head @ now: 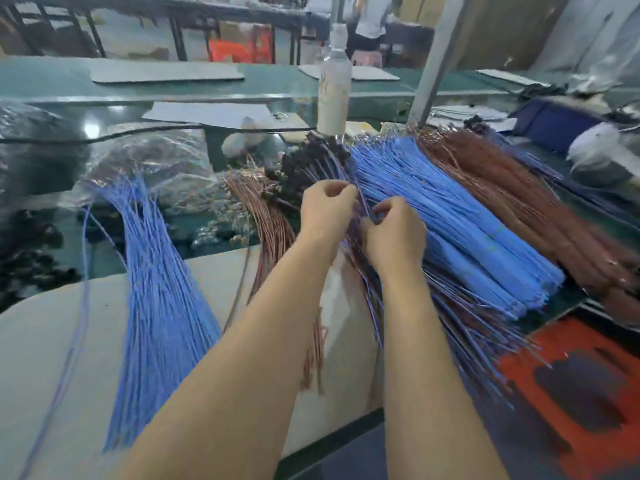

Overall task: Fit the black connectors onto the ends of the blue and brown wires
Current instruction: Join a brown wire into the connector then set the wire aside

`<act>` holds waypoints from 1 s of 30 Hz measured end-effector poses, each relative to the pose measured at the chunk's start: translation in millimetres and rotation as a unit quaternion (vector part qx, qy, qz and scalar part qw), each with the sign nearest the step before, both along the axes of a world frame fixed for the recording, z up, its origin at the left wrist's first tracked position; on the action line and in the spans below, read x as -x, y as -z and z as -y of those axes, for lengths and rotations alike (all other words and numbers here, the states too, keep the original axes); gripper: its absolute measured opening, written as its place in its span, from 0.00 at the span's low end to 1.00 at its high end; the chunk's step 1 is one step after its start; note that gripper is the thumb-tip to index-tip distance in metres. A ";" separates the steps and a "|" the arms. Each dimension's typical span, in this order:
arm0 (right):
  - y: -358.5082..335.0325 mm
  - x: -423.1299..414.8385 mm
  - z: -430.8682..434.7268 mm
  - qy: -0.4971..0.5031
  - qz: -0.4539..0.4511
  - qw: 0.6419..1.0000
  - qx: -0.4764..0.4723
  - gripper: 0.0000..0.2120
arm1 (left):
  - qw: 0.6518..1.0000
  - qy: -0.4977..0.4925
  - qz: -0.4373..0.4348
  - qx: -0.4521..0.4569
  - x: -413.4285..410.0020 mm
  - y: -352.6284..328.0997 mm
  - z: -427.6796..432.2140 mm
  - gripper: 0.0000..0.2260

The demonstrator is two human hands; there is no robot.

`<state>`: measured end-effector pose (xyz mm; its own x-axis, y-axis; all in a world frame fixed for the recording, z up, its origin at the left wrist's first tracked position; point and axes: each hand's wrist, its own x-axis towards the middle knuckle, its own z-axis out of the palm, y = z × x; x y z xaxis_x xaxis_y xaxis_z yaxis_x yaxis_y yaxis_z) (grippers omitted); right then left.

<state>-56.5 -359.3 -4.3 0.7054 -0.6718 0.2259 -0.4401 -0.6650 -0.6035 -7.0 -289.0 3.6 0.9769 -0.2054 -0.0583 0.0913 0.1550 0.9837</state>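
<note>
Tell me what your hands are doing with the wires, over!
Left hand and right hand both pinching a thin wire. Black connectors heaped just behind, none seen in the fingers. Blue wire bundles crowd both sides.

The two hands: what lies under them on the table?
Under the left hand and the right hand lies a pile of mixed wires, black connectors at its far end. Both pinch a thin wire; fingers hide its tip.
</note>
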 end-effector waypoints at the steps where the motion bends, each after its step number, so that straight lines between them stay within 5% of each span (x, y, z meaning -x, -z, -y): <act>1: -6.9 -0.2 -5.7 0.000 0.041 0.999 -0.002 0.11 | 1.000 -0.009 0.015 0.008 -0.8 -5.8 -7.4 0.08; 6: -40.4 -8.6 -65.6 -0.147 0.179 0.971 -0.059 0.05 | 0.991 -0.090 0.053 0.078 -6.0 -30.8 -80.3 0.05; 15: -11.5 -52.1 -232.7 -0.421 -0.029 0.905 -0.061 0.08 | 0.934 -0.327 0.049 0.138 -2.0 -23.3 -263.0 0.09; 23: 16.6 -74.7 -299.0 -0.409 -0.126 0.903 0.037 0.14 | 0.916 -0.366 0.023 0.162 3.5 -20.0 -324.3 0.07; 27: 17.5 -78.5 -293.5 -0.410 -0.093 0.907 -0.001 0.13 | 0.930 -0.350 0.025 0.106 2.0 -14.8 -310.1 0.06; 30: 3.3 -78.4 -272.2 -0.401 0.010 0.907 -0.128 0.11 | 0.940 -0.330 0.085 -0.036 0.2 -4.1 -292.6 0.10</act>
